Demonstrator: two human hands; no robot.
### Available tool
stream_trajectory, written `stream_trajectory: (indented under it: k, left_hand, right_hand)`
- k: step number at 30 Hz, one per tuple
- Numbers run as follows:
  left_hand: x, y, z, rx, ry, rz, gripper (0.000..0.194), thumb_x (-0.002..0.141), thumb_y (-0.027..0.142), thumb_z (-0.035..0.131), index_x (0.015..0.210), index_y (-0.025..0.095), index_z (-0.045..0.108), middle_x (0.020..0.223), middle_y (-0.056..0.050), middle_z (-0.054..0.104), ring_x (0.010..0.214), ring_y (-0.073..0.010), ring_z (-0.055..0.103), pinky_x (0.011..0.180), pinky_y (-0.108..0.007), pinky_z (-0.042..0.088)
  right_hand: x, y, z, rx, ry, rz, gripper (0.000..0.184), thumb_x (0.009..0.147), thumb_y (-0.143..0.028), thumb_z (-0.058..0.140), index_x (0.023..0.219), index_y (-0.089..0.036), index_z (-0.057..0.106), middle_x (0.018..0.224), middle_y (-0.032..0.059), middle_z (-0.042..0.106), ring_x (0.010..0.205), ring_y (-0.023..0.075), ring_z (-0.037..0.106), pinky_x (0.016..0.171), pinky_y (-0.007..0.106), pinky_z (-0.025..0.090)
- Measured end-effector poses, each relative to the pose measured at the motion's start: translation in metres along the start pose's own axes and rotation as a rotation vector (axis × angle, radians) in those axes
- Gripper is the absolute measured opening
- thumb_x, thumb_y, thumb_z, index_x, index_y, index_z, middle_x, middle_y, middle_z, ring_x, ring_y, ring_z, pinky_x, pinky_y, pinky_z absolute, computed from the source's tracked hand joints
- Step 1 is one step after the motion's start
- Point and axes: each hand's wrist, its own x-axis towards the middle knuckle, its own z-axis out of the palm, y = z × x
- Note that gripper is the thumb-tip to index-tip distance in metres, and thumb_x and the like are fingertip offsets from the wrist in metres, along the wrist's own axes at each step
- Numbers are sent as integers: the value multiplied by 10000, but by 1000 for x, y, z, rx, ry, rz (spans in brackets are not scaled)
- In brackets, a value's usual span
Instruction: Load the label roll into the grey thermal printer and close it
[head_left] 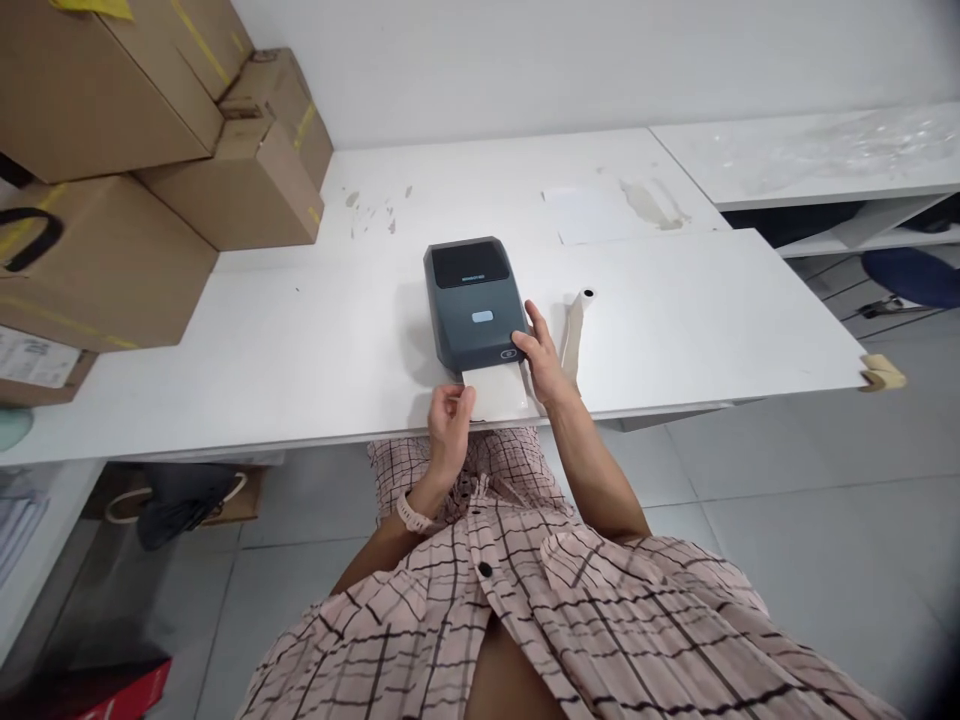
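Note:
A dark grey label printer (474,308) sits on the white table near its front edge. From its front slot a white label sheet (496,392) hangs out toward me. My left hand (450,425) is closed, thumb against bent fingers, pinching the left edge of that sheet. At the printer's front right corner is my right hand (546,362), its thumb on top near the round button and its index finger along the side; the other fingers are mostly hidden. Right of this hand, a thin white paper roll (580,305) lies with a strip trailing toward the table edge.
Cardboard boxes (247,180) are stacked at the left. Behind the printer, a white paper sheet (589,215) lies flat on the white table (360,330). Foam padding (883,372) covers the table's right corner. A blue stool (911,277) stands beyond at the right.

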Motion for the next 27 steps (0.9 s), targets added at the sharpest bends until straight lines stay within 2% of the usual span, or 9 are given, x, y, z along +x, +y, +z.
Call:
stream_trajectory:
  k: [3,7,10,13,17,19,22,25,27]
  left_hand:
    - [-5,16,9,-121,-233,-225,519,720,659,783,726,192,558,600,30,540,484,-70,435,457,-230,319]
    - [-1,31,14,-197,-280,-251,515,679,628,807,657,188,541,552,40,541,426,-45,374,435,-227,249]
    - [-4,18,8,-63,-213,-174,520,689,638,794,615,191,539,519,46,509,424,-57,382,449,-239,276]
    - [-9,1,-3,11,-206,-109,515,748,655,744,627,191,555,553,37,531,454,-70,415,473,-239,315]
    - [-9,-6,-15,69,-135,1,429,844,619,673,755,208,592,604,34,556,529,-105,494,545,-242,424]
    - [-4,0,-17,93,28,100,351,887,566,647,936,219,634,764,-1,647,677,-138,594,646,-260,499]
    - [10,16,-14,112,182,267,399,928,504,619,1225,238,607,1277,-96,680,1142,-208,648,913,-324,548]
    - [26,29,-8,62,105,291,573,943,499,614,1446,252,496,1599,-123,486,1455,-248,492,1149,-382,458]
    - [34,31,-6,16,42,225,683,952,530,595,1544,246,407,1688,-126,370,1546,-255,391,1228,-391,387]
  right_hand:
    - [0,2,4,48,9,3,1106,697,-635,774,1618,-277,278,1621,106,464,1453,322,504,1260,513,354]
    - [-5,-8,6,-19,-1,-4,1040,736,-617,718,1608,-259,277,1613,119,478,1463,326,491,1258,547,343]
    - [-11,-24,7,-292,49,-278,822,835,-517,675,1565,-308,361,1632,70,461,1536,303,380,1282,566,282]
    - [-16,-41,12,-638,-20,-620,654,910,-362,605,1534,-356,410,1418,31,670,1491,286,430,1309,586,184]
    - [-19,-53,28,-962,-160,-753,566,935,-309,543,1496,-270,482,1217,77,756,1373,334,538,1318,598,100]
    - [-19,-56,37,-1042,-196,-731,492,943,-334,536,1423,-228,552,1195,112,745,1313,360,571,1309,601,122]
    - [-16,-60,42,-1037,-244,-695,413,942,-389,553,1319,-232,617,1132,112,742,1238,369,604,1301,617,121]
    - [-15,-59,33,-873,-221,-664,412,941,-471,593,1308,-285,622,1153,76,743,1224,342,624,1299,623,134]
    - [-20,-51,21,-650,-115,-602,464,958,-545,584,1375,-341,578,1331,54,694,1337,314,569,1289,596,215]
